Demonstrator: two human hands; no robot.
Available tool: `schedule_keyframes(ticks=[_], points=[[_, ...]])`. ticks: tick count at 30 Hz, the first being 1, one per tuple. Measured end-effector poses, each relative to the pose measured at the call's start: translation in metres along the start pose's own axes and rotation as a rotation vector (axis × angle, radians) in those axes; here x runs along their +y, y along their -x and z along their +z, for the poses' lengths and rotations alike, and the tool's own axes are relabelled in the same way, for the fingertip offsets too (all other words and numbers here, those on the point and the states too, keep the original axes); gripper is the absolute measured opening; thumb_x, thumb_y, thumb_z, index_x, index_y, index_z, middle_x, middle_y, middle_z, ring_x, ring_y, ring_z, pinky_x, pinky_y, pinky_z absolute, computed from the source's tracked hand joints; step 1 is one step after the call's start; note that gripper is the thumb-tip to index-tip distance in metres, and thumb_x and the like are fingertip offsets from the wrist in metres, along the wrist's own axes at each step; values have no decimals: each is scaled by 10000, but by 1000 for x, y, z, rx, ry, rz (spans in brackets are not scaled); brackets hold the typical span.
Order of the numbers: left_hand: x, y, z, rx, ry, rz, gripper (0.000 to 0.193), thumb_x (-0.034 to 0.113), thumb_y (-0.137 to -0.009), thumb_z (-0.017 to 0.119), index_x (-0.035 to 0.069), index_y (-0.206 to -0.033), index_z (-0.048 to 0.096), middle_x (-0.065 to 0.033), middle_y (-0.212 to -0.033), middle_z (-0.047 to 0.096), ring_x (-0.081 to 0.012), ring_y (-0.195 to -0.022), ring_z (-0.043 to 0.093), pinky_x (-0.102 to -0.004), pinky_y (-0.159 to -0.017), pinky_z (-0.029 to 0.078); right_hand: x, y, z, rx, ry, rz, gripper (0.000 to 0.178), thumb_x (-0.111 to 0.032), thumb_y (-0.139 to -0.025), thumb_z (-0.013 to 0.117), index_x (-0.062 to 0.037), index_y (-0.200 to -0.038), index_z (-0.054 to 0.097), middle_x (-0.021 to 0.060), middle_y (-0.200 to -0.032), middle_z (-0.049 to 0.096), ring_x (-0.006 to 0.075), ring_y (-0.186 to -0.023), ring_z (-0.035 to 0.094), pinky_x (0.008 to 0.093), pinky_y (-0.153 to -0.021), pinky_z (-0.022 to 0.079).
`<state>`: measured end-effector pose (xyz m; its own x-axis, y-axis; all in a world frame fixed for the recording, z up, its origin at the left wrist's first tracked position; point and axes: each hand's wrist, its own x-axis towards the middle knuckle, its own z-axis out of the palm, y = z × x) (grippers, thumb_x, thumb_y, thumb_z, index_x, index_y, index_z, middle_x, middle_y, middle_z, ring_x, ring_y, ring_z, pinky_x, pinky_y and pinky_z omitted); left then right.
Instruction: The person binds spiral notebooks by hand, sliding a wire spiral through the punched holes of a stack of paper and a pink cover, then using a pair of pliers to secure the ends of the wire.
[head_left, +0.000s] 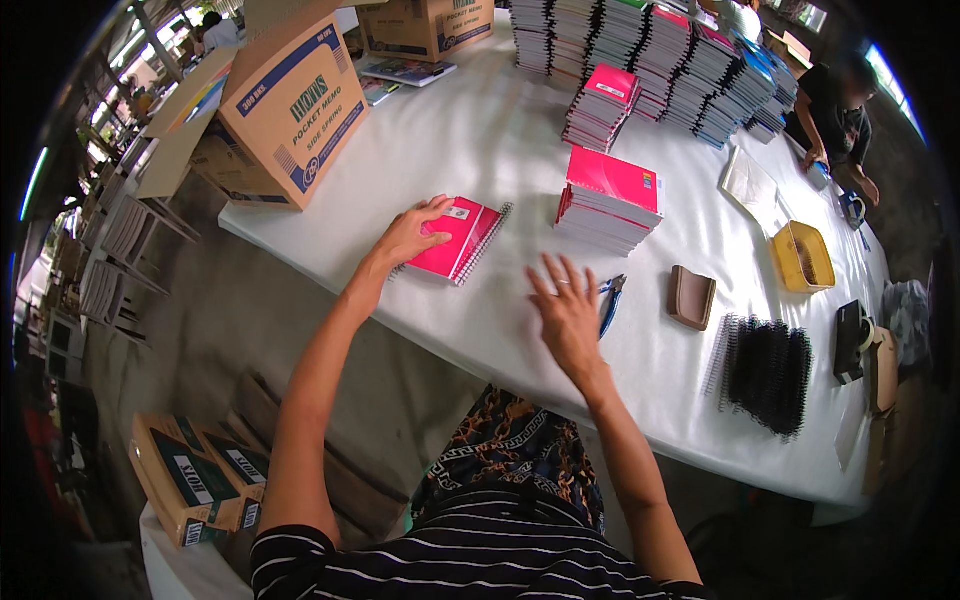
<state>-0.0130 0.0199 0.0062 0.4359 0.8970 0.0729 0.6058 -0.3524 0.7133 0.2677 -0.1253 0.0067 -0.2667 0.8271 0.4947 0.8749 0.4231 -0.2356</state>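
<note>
Glossy paper-covered notebook (460, 247), shiny tabletop (455, 120), matt cardboard carton (275, 135), smooth plastic tub (808, 288)

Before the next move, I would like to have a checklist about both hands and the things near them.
1. Left hand on the pink spiral notebook: ok.
2. Right hand free: ok, fingers spread, nothing visibly held.
3. Blue pliers in hand: not ok, they lie on the table beside the right hand.
4. Notebook's coil ends secured: cannot tell, too small.
5. Black coils on the table: ok, piled at the right.
</note>
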Motion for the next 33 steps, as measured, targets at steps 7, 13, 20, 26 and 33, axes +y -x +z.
schedule_keyframes(ticks=[7,13,20,26,33], points=[[6,-14,-4,-111,-36,27,697,186,-762,754,144,-1399,474,-79,-1497,385,-315,-1423,268,-415,-1138,313,80,48,-50,-198,-223,-19,539,99,-742,497,-24,-1263,567,153,-1395,475,333,-1316,423,417,-1111,342],[24,-18,1,122,-137,16,716,207,-791,747,152,-1430,429,-112,-1544,296,-428,-1417,217,-458,-1117,313,108,-20,-83,254,-306,246,159,-32,-826,662,-29,-985,658,119,-1015,653,301,-894,613,394,-790,481],[86,-35,22,210,48,200,635,174,-842,703,167,-1423,446,-128,-1514,353,-338,-1441,210,-401,-1143,268,185,-127,-76,42,-419,754,525,-390,-673,849,58,-733,582,172,-670,642,235,-621,640,343,-571,503],[107,-30,37,164,277,77,695,164,-853,701,66,-1453,364,-149,-1533,307,-231,-1446,213,-332,-1164,179,186,-129,-77,120,-243,726,425,-300,-673,864,30,-754,608,92,-649,650,147,-515,578,329,-525,483],[154,-9,111,338,1031,134,857,301,-869,714,-30,-1480,213,-152,-1529,246,-185,-1396,269,-321,-1136,234,79,-78,-83,414,-1286,753,272,-155,-765,801,37,-830,619,70,-749,623,122,-647,585,282,-584,476]])
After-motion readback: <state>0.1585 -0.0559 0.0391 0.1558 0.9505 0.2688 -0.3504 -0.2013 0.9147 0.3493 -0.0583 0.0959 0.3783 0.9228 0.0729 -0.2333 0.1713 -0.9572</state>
